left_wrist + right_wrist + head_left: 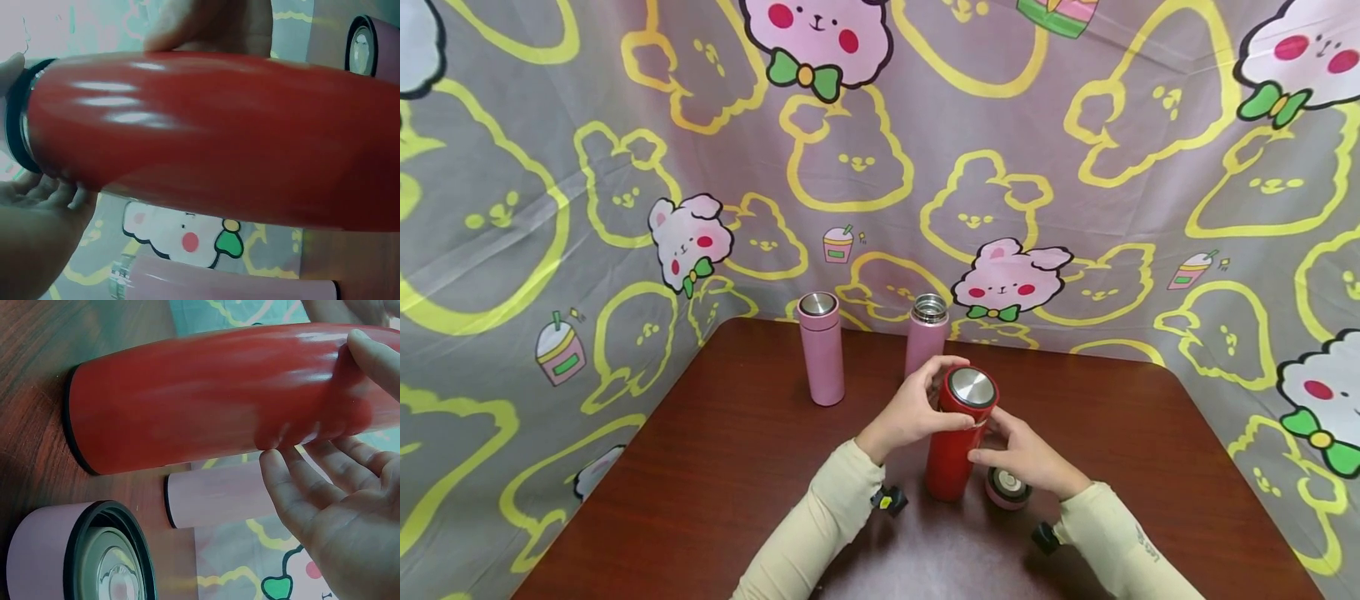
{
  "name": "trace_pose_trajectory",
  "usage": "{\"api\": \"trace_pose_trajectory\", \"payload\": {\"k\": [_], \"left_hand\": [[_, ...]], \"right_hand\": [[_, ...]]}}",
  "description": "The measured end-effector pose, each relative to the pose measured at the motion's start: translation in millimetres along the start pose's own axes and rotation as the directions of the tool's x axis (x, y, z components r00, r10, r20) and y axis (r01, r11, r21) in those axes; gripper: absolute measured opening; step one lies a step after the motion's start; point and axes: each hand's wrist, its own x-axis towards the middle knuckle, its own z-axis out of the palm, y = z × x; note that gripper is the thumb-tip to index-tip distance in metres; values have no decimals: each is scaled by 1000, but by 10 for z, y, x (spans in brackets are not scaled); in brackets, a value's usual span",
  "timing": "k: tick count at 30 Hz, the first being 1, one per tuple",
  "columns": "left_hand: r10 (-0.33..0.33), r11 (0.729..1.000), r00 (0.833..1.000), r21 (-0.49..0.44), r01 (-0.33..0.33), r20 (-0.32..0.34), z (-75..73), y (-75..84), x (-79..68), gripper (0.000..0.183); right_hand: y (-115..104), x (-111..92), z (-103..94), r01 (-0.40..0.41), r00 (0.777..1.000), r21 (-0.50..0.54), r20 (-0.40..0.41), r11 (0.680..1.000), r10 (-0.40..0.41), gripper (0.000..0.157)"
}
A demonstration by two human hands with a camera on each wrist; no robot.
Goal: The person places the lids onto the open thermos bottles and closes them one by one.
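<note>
A red thermos flask (953, 458) is upright in front of me, its base at the tabletop. My left hand (912, 412) grips its red lid (973, 390), which has a silver disc on top, with the thumb across the near side. Below the lid, a thin silver line shows at the neck. My right hand (1030, 454) holds the flask's body from the right; in the right wrist view the thumb lies on one side and the fingers (306, 481) on the other. Beside the flask's base, a pink lid (1006, 492) lies with its hollow side up.
Behind the red flask stands a pink flask (925, 337) without a lid, its silver neck bare. Farther left is another pink flask (823, 362) with its lid on. A patterned cloth (880, 183) hangs around the brown table (715, 467).
</note>
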Motion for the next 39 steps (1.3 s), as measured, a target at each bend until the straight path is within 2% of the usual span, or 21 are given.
{"api": "trace_pose_trajectory", "payload": {"k": [6,13,19,24,30,34,39], "left_hand": [[-4,1000,999,-29,3,-40,6,6,4,65],[3,998,998,-62,-7,-66,-7,-284,53,70],[31,999,996,-41,-35,-78,4,-334,49,67],[30,999,997,-30,-32,-64,0,-362,42,69],[53,994,998,-92,-57,-37,-23,-424,51,71],[80,991,997,-107,-79,7,-48,-448,69,72],[87,988,993,-132,-77,74,-96,-498,92,72]], "right_hand": [[5,3,-13,-18,1000,-42,-5,999,17,68],[22,6,-18,-46,999,-69,-9,997,46,70],[28,5,-15,-36,999,-62,-9,997,35,70],[38,5,-14,-5,1000,-34,-3,999,5,69],[28,5,-21,-24,1000,-33,-7,999,24,68],[18,1,-18,3,1000,-31,0,1000,-3,67],[1,-3,-7,5,1000,-5,5,1000,-5,67]]}}
